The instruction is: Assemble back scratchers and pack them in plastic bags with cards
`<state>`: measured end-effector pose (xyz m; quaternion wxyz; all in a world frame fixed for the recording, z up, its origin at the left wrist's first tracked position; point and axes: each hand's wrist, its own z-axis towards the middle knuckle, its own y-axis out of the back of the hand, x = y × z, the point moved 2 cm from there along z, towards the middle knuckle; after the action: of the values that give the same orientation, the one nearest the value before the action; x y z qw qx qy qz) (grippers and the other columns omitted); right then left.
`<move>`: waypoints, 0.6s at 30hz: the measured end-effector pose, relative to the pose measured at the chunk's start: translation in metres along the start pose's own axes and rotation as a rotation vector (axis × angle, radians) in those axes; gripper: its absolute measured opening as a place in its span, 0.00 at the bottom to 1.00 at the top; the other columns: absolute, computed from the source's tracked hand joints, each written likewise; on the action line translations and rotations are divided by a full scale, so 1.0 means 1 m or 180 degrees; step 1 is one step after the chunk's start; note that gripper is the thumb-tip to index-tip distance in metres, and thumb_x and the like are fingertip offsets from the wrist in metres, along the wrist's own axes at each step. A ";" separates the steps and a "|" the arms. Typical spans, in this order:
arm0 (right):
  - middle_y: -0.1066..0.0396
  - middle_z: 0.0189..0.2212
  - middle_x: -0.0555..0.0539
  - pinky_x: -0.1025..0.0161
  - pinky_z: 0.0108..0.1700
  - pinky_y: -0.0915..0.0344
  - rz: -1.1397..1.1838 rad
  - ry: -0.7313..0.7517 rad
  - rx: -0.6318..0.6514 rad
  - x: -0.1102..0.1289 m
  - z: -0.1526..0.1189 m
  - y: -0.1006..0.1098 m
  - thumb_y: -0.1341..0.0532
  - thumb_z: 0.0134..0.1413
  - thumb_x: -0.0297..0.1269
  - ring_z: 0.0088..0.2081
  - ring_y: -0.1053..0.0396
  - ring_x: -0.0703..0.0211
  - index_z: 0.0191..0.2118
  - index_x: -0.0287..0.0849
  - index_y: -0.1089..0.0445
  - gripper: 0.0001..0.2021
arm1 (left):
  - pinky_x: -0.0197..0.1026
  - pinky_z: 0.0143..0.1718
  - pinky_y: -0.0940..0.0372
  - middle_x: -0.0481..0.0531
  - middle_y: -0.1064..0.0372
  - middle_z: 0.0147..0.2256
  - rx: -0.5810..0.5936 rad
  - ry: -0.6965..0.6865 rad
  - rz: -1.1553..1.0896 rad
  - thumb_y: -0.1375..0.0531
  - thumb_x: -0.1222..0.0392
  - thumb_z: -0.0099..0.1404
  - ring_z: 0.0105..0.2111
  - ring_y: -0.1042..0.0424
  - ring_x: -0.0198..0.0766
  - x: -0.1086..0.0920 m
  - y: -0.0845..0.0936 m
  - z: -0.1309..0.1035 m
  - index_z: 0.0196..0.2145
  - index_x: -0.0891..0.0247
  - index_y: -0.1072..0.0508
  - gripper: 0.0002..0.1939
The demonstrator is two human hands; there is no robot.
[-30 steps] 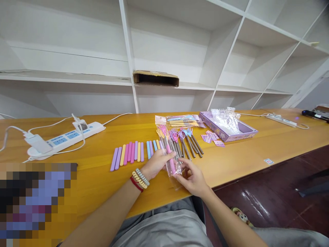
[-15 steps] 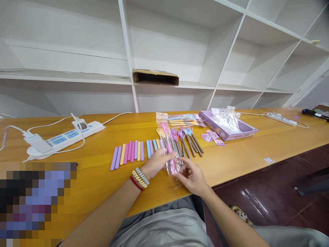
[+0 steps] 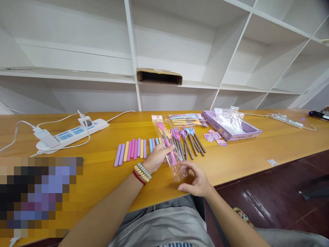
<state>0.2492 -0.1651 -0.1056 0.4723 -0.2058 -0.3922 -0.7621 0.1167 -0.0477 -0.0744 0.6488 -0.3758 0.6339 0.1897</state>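
Note:
My left hand grips a pink back scratcher inside a clear plastic bag. The scratcher's claw end points away from me, and the bag's lower end hangs past the handle. My right hand is beside that lower end with thumb and fingers apart; whether a fingertip touches the film I cannot tell. Behind the bag lie several loose back scratchers with bare metal rods and coloured claws. To the left is a row of pastel handle sleeves, partly hidden by my left hand.
Bagged back scratchers lie farther back. A purple box holds clear bags, with small printed cards by it. Power strips with cables lie on the table's left and right. White shelving stands behind, with a cardboard box.
My right hand has opened and moved slightly down and right from the bag's lower end. The bagged scratcher tilts more to the left at its top, still in my left hand.

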 end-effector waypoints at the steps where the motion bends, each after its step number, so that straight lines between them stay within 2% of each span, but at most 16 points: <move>1: 0.31 0.33 0.46 0.63 0.35 0.34 -0.0104 0.0043 -0.0026 0.000 0.000 0.000 0.33 0.45 0.43 0.32 0.33 0.60 0.51 0.43 0.37 0.27 | 0.40 0.25 0.33 0.55 0.27 0.30 0.0017 0.0027 -0.0013 0.40 0.47 0.59 0.24 0.29 0.36 0.000 0.001 0.001 0.36 0.65 0.36 0.18; 4: 0.31 0.31 0.47 0.64 0.35 0.35 -0.0281 0.0133 -0.0088 0.001 0.002 0.001 0.35 0.49 0.38 0.31 0.33 0.62 0.46 0.44 0.33 0.17 | 0.39 0.24 0.33 0.55 0.27 0.30 0.0067 0.0021 -0.0016 0.40 0.48 0.59 0.23 0.29 0.36 0.001 0.002 0.002 0.36 0.65 0.36 0.17; 7: 0.32 0.32 0.47 0.62 0.35 0.35 -0.0239 0.0280 0.0108 0.004 0.003 0.001 0.31 0.41 0.42 0.32 0.34 0.60 0.49 0.43 0.33 0.26 | 0.39 0.23 0.33 0.54 0.27 0.29 0.0069 -0.0034 -0.0022 0.40 0.49 0.59 0.22 0.29 0.36 0.001 0.001 0.002 0.36 0.65 0.36 0.17; 9: 0.33 0.32 0.47 0.62 0.35 0.35 -0.0384 0.0282 0.0163 0.004 0.004 0.000 0.31 0.41 0.42 0.32 0.35 0.60 0.52 0.44 0.35 0.29 | 0.39 0.23 0.32 0.54 0.27 0.28 0.0038 -0.0022 -0.0038 0.40 0.49 0.59 0.22 0.29 0.36 0.000 0.001 0.002 0.36 0.65 0.36 0.17; 12: 0.36 0.31 0.47 0.63 0.34 0.36 -0.0608 0.0388 0.0142 0.005 0.004 -0.001 0.33 0.46 0.37 0.31 0.37 0.61 0.52 0.44 0.35 0.24 | 0.39 0.23 0.33 0.54 0.27 0.29 -0.0005 -0.0001 -0.0047 0.40 0.50 0.60 0.22 0.29 0.36 -0.003 0.002 0.001 0.36 0.65 0.37 0.16; 15: 0.35 0.34 0.45 0.62 0.36 0.36 -0.0573 0.0499 0.0137 0.004 0.004 -0.002 0.32 0.44 0.35 0.35 0.37 0.59 0.50 0.43 0.34 0.25 | 0.39 0.23 0.33 0.55 0.28 0.29 -0.0127 0.0026 -0.0026 0.40 0.52 0.60 0.21 0.29 0.36 -0.006 0.003 0.001 0.36 0.65 0.38 0.15; 18: 0.36 0.34 0.45 0.62 0.37 0.36 -0.0575 0.0426 -0.0092 0.002 0.005 -0.002 0.36 0.49 0.30 0.35 0.36 0.60 0.46 0.44 0.31 0.16 | 0.38 0.22 0.33 0.54 0.28 0.28 -0.0200 0.0044 -0.0011 0.40 0.52 0.60 0.22 0.29 0.36 -0.008 0.004 0.001 0.36 0.65 0.38 0.15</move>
<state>0.2463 -0.1619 -0.1013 0.4238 -0.1251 -0.3656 -0.8192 0.1136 -0.0426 -0.0677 0.6327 -0.3984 0.6314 0.2057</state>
